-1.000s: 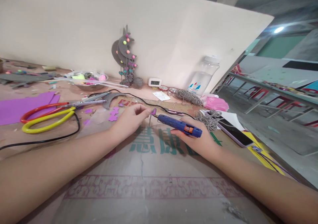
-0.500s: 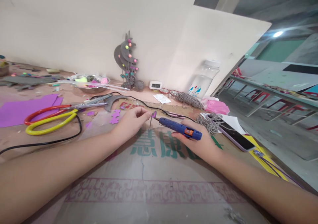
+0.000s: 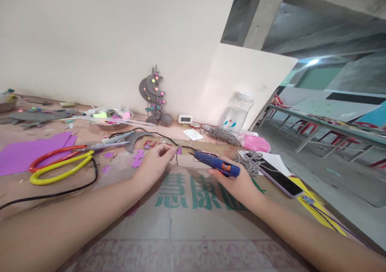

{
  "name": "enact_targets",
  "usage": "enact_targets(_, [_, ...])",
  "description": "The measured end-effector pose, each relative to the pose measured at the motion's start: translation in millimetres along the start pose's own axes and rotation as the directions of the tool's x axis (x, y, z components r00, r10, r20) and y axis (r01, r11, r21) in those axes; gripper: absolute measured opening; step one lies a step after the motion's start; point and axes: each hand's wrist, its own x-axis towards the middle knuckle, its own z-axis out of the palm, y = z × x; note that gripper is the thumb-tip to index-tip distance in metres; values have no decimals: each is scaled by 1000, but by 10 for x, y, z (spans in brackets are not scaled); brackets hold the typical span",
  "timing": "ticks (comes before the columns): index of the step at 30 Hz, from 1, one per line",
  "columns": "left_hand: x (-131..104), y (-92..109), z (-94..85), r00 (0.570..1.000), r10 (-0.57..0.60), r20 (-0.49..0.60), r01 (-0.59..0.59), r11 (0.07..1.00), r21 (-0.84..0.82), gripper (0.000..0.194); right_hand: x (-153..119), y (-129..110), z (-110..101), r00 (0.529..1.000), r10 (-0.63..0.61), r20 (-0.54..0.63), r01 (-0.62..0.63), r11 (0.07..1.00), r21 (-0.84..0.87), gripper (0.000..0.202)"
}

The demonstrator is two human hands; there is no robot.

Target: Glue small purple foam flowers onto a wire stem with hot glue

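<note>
Between the thumb and finger of my left hand (image 3: 157,159) is a small purple foam piece (image 3: 179,150), with a thin grey cord (image 3: 177,161) hanging near it. My right hand (image 3: 237,183) is wrapped round a blue hot glue gun (image 3: 215,162) whose nozzle points left. A short gap separates the nozzle from the purple piece. Left of my left hand lie purple foam cut-outs (image 3: 138,158) and scissors (image 3: 62,165) with red and yellow handles. A grey yarn bundle (image 3: 251,163) sits just beyond my right hand.
A cardboard sheet (image 3: 187,219) covers the table front. Behind stand a moon-shaped hanging ornament (image 3: 153,91), a small digital clock (image 3: 185,119) and a clear bottle (image 3: 238,113). A phone (image 3: 277,177) lies at right; a black cable (image 3: 54,193) crosses the left side.
The glue gun's nozzle has moved right, away from the purple piece, opening a gap. The camera view has tilted upward, so the scene sits lower.
</note>
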Motion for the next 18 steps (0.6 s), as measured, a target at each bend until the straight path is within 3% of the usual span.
enact_targets(7, [-6,12,1,995,-2,95,-4,998,59,29,173,-157,-297,990,-31,-134,61,972,227,35])
enact_targets(11, [8,-21,3,992,7,124,-12,999,41,30,551,-233,-394,989,-35,-143,51,993,110,34])
enact_targets(14, [14,-29,-3,994,4,112,-12,997,72,29,983,-88,-347,991,-36,-132,31,999,-44,37])
enact_targets(18, [5,-10,-5,995,5,104,-15,995,94,29,1420,349,-168,987,125,-100,-135,986,-100,31])
